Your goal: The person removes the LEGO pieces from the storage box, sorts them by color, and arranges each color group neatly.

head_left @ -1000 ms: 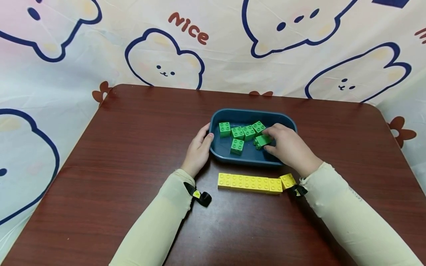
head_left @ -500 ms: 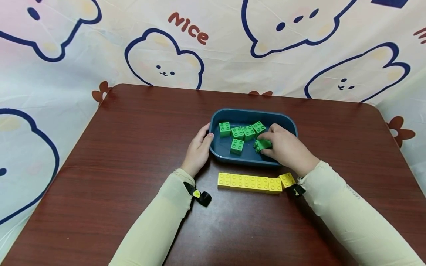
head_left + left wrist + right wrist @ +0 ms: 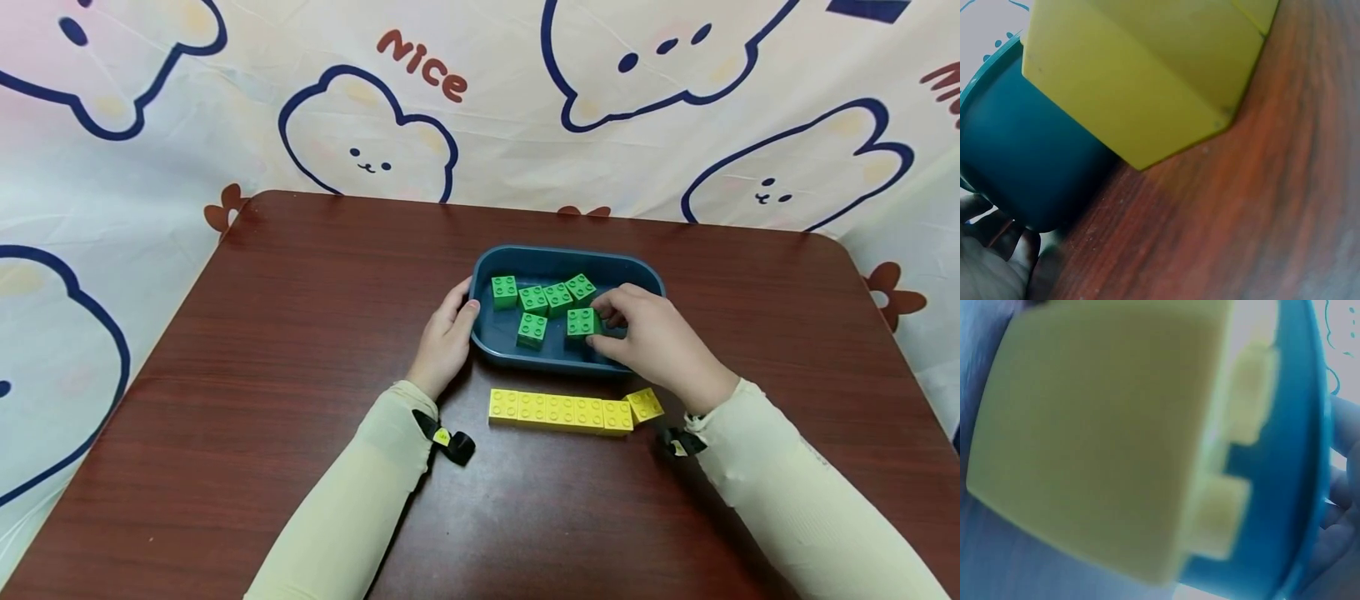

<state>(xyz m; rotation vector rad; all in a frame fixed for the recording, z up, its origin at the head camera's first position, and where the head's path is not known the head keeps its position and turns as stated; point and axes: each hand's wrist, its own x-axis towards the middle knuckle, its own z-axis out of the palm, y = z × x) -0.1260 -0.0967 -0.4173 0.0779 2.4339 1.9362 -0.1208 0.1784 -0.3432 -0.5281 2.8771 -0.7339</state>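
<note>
A dark blue tray [image 3: 555, 360] stands on the table with several green toy building bricks [image 3: 532, 327] in it. My left hand [image 3: 442, 343] holds the tray's left end, thumb at the rim and fingers along the outer wall. Over the tray's right end, my right hand [image 3: 660, 343] pinches a green brick [image 3: 581, 322] at its right side between thumb and fingertips. That brick sits studs up on the tray floor. The right wrist view shows the tray wall [image 3: 1300, 487] with part of the hand beyond it, the brick hidden there.
In front of the tray lies a straight row of yellow bricks [image 3: 558, 412], with one turned yellow brick [image 3: 644, 406] at its right end, close to my right wrist. Yellow bricks fill much of both wrist views. Behind the brown table [image 3: 337, 275] hangs a patterned cloth [image 3: 510, 150].
The green brick at my right hand has gone from tilted on its side to studs up, shifting slightly left. My right hand has drawn slightly right. The left hand has kept its hold.
</note>
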